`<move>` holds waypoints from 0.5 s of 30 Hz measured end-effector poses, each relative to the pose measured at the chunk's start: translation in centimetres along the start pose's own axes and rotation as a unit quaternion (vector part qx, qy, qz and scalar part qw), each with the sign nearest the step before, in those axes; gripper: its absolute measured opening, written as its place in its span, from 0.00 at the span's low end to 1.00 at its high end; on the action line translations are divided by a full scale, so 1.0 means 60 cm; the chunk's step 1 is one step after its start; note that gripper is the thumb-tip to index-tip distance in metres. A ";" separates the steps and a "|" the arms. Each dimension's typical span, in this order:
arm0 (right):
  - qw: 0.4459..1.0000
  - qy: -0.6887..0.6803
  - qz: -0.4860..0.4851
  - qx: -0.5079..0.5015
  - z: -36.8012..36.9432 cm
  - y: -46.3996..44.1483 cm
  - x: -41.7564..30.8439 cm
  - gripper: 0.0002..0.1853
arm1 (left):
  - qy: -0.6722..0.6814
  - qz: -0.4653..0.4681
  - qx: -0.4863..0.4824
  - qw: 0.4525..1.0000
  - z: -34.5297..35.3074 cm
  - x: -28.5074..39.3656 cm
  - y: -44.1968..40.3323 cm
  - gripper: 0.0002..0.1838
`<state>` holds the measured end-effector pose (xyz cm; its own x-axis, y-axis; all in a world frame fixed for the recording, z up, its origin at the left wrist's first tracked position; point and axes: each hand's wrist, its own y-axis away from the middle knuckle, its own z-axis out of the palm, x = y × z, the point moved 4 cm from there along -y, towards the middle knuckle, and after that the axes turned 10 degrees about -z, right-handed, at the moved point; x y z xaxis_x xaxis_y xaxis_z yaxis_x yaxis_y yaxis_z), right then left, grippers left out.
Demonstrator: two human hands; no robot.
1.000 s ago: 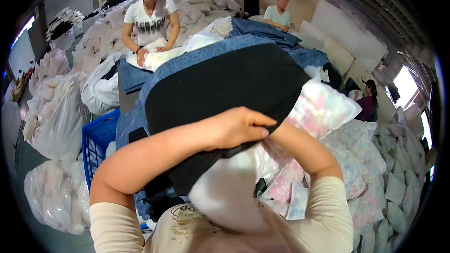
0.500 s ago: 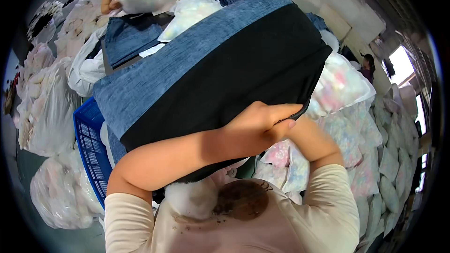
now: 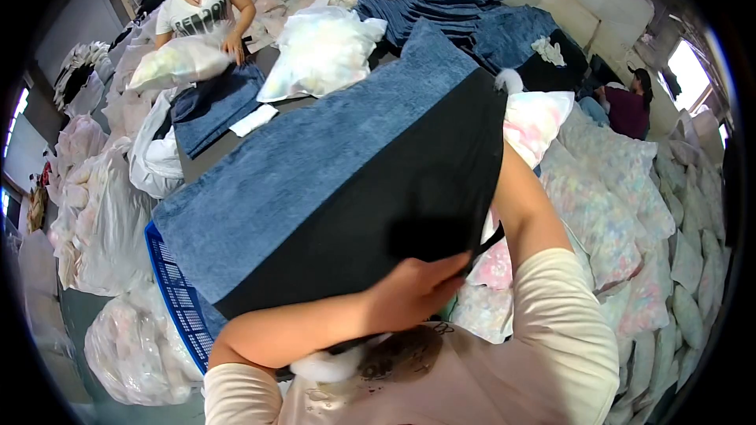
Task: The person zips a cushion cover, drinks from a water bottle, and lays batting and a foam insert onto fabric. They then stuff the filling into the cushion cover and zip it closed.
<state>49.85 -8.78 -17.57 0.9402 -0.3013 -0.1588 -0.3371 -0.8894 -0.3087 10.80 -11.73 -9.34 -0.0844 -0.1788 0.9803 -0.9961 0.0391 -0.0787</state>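
Note:
A large blue-and-black fabric cover [image 3: 315,153], textured blue with a smooth black panel, spreads tilted in front of my chest. My left hand [image 3: 421,287] is closed on the black edge at its near right side, with the left forearm lying across the lower border. My right forearm reaches up along the right edge, and the right hand is hidden behind or inside the fabric. I cannot tell its finger position. Under the cover's left end shows the rim of a blue plastic basket [image 3: 175,291].
Across the table [image 3: 216,153] a person [image 3: 201,12] handles a stuffed bag and folded blue cloth. A filled white bag [image 3: 323,47] and stacked blue covers [image 3: 425,0] lie beyond. Filled bags [image 3: 606,197] heap at right. Another person [image 3: 630,106] sits far right.
The cover has swung lower and spread wider toward me. My left hand moved down and left, still gripping the edge. The person opposite lowered the stuffed bag to the table.

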 end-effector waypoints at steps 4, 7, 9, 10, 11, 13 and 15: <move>0.977 -0.077 -0.187 0.064 -0.037 0.095 -0.081 0.22 | -0.107 0.039 0.062 0.991 -0.046 -0.001 -0.012 0.16; 0.937 -0.132 -0.323 0.019 -0.132 0.219 -0.202 0.21 | -0.163 0.017 0.051 0.985 -0.041 0.000 -0.020 0.17; 0.924 -0.144 -0.321 -0.146 -0.214 0.250 -0.197 0.21 | -0.223 0.004 0.012 0.975 -0.022 0.002 -0.030 0.20; 0.941 -0.174 -0.208 -0.205 -0.255 0.233 -0.155 0.21 | -0.220 -0.008 0.005 0.975 -0.018 0.000 -0.037 0.20; 0.945 -0.193 -0.088 -0.249 -0.297 0.218 -0.112 0.21 | -0.215 -0.022 -0.002 0.976 -0.012 -0.007 -0.043 0.20; 0.974 -0.210 0.018 -0.087 -0.350 0.158 -0.021 0.25 | -0.216 -0.041 -0.004 0.975 0.001 -0.017 -0.047 0.21; 0.985 -0.146 -0.077 0.042 -0.324 0.118 0.090 0.34 | -0.271 -0.042 0.030 0.961 0.016 -0.014 -0.050 0.20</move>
<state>53.46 -23.37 -2.40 0.9307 -0.0434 -0.3633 -0.2067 -0.8816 -0.4243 13.81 -12.62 -10.13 0.0131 -0.6648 0.7469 -0.9982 -0.0527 -0.0294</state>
